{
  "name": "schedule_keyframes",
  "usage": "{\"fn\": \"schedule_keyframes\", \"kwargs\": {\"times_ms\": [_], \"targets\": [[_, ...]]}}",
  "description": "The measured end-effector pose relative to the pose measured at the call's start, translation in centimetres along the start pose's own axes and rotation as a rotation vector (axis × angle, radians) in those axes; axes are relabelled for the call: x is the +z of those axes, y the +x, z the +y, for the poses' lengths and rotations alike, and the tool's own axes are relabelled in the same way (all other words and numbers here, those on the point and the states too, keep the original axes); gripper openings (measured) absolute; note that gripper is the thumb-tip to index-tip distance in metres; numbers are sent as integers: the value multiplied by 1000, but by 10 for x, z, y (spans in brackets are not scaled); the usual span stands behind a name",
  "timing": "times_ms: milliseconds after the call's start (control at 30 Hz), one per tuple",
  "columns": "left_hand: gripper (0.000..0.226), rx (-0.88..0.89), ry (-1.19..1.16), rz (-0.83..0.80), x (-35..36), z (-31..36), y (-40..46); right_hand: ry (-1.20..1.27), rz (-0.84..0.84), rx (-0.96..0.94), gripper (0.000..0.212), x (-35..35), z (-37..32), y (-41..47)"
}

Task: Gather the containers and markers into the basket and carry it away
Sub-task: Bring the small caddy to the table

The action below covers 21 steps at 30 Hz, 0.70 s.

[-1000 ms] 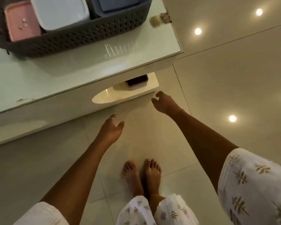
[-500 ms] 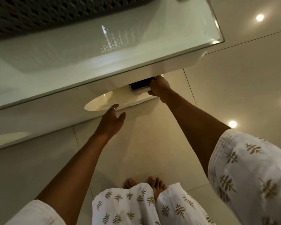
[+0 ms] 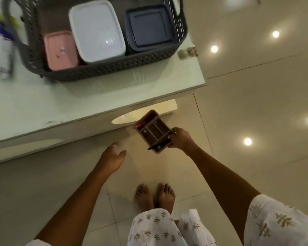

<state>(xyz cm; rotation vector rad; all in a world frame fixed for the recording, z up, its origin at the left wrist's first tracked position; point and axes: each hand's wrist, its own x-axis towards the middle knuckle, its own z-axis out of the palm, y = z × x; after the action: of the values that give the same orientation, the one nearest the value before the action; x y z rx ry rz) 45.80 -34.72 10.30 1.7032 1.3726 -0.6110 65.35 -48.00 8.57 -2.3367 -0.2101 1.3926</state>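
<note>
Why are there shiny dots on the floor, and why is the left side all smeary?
Head view: the dots are lights mirrored in the glossy floor tiles; things at the table's left edge are motion-blurred; the basket looks fairly sharp.

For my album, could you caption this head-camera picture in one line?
Right hand lifts a brown compartmented box toward a grey perforated plastic basket holding pink, white and dark grey lidded containers.

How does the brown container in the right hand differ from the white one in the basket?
The brown container is open with dividers showing; the white container has its lid on. The brown one is tilted in the right hand, below the tabletop; the white one lies flat in the basket. The white one looks larger. Both are rectangular.
</note>
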Motion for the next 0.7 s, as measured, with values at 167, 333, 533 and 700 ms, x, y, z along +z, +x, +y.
{"fn": "schedule_keyframes", "kwargs": {"times_ms": [167,333,533,700], "targets": [[54,-67,-79,-39,-46,-16,-97,-396,-103,-126,52,-12,-19,-97],[55,-184,-155,-4,-112,-26,-185,-265,-174,-94,42,-14,-60,-194],[55,-162,-293,162,-186,-43,-204,104,-220,-111,8,26,-115,-246],[54,-163,-359,176,-238,-72,-184,215,-264,-139,8,80,-182,-249]]}}
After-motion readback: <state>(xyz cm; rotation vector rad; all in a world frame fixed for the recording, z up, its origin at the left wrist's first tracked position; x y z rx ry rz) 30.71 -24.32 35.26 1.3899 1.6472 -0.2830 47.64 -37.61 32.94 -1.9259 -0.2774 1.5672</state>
